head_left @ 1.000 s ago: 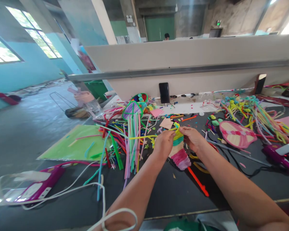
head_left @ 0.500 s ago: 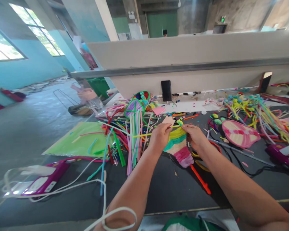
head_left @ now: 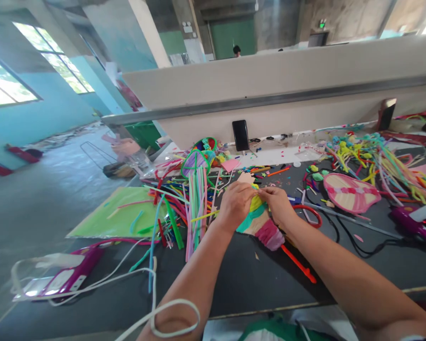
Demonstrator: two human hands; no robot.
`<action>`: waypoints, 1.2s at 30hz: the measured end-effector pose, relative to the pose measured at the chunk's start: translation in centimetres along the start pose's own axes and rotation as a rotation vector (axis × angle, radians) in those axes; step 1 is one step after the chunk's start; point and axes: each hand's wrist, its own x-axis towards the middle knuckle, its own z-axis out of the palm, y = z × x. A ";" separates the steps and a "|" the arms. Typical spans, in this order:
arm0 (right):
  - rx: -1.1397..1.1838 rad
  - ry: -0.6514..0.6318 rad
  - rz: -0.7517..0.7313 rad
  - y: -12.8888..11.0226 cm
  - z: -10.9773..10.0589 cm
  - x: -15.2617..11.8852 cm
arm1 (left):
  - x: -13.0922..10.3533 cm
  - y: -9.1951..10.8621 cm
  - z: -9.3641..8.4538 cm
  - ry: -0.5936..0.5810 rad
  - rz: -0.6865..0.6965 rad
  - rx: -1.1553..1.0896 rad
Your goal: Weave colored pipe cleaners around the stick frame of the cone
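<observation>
A flat, fuzzy craft piece [head_left: 266, 226], striped yellow, teal, cream, magenta and lilac, lies on the table beneath my hands, with an orange-red pipe cleaner [head_left: 298, 263] sticking out of its near end. My left hand [head_left: 235, 203] is closed at its yellow far end. From under that hand a yellow pipe cleaner [head_left: 205, 216] runs out to the left. My right hand [head_left: 277, 204] pinches at the same yellow edge, its fingertips nearly meeting the left ones. What exactly lies between the fingertips is hidden.
Left are a bundle of pastel pipe cleaners [head_left: 198, 203], a green sheet [head_left: 117, 213] and a purple-and-white device [head_left: 66, 274] with a white cable. A phone [head_left: 240, 135] leans at the back. Right are a pink striped piece [head_left: 351, 192], tangled pipe cleaners and a second purple device [head_left: 413, 227].
My right hand has moved left, bringing its fingertips close to my left hand. The striped piece has turned slightly, and the view has shifted a little.
</observation>
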 end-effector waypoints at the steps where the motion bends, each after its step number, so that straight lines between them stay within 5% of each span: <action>1: -0.055 0.003 -0.021 0.3 0.0 0.1 | 0.6 -0.2 0.1 -0.012 0.010 -0.022; 10: -0.392 0.018 -0.243 0.6 0.2 -0.3 | 6.8 -1.3 0.7 -0.394 -0.175 0.067; 16: -0.388 -0.003 -0.242 0.6 0.0 -0.1 | 7.2 -1.4 -0.8 -0.579 -0.382 -0.250; 20: -0.378 -0.005 -0.241 0.7 0.0 0.3 | 6.6 -2.4 -2.5 -0.695 -0.365 -0.424; 27: -0.391 0.012 -0.205 0.9 0.3 0.2 | 5.1 -2.4 -2.0 -0.488 -0.377 -0.291; 31: -0.391 0.018 -0.225 0.8 0.3 0.0 | 4.6 -2.0 -1.5 -0.388 -0.261 -0.159; 36: -0.403 0.035 -0.216 0.3 0.1 -0.2 | 4.3 -2.8 -1.3 -0.432 -0.307 -0.276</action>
